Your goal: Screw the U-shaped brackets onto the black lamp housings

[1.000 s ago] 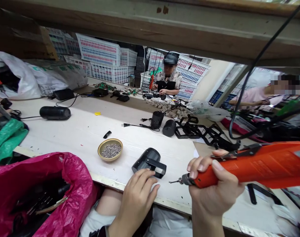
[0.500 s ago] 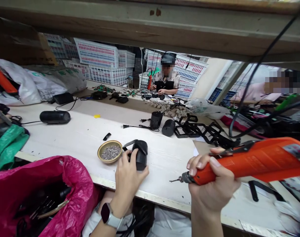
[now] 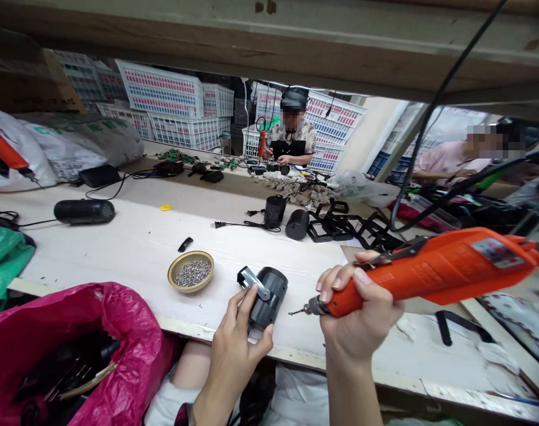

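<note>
Two hands busy; from where I stand, the left hand (image 3: 234,346) is nearer, grasping the black cylinder (image 3: 270,299) at lower centre frame, long axis tilting upper-right. Right hand (image 3: 362,322), right of it, clenches an orange electric screwdriver (image 3: 429,269), bit (image 3: 298,311) pointing left, not touching.

White crates (image 3: 163,92) stand stacked at the back, behind a co-worker (image 3: 299,147) in a dark cap; a second person (image 3: 446,157), in pink, is at far right. White sacks (image 3: 69,145) slump at the left of the worktop (image 3: 131,248). I observe one small yellow piece (image 3: 166,207) lying loose and a clear plastic bag (image 3: 369,190) beside heaped pale parts (image 3: 291,187). A magenta bag (image 3: 138,325) gapes at the near edge, dark items (image 3: 105,349) inside.
</note>
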{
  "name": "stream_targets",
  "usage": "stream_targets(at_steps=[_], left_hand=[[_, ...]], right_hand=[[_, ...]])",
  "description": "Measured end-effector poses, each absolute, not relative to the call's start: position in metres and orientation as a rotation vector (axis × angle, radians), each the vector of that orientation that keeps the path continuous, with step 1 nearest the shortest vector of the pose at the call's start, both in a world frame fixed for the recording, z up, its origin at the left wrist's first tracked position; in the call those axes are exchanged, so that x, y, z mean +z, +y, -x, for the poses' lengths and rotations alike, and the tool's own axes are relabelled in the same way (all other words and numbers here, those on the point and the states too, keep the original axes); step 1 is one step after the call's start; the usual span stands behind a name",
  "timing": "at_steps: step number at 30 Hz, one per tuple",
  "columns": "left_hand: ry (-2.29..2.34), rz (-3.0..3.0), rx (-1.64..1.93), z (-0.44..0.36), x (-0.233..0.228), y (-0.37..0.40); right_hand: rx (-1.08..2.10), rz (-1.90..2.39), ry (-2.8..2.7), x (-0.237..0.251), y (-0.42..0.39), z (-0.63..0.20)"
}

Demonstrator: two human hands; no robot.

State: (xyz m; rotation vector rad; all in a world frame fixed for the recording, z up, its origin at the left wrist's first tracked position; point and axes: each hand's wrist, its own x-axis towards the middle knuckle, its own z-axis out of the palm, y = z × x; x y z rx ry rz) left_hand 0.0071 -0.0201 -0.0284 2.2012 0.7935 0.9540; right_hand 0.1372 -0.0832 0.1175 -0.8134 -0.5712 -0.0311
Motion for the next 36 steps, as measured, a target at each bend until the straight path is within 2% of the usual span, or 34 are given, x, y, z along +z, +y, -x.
stream_targets(at_steps=[15,30,36], left_hand=[[0.834,-2.282,0.697,-0.008,-0.001,-0.029],[0.856,-1.952,0.892,-0.015,-0.025,-0.033],[0.834,-2.1,0.786,-0.012,-0.018,-0.031]], right_hand=[[-0.06,0.8,-0.6,0.11,-0.066,-0.136],[-0.069,0.804,-0.578,0.113,-0.073,-0.136],[-0.063,0.805,-0.574,0.114,-0.075,-0.137]])
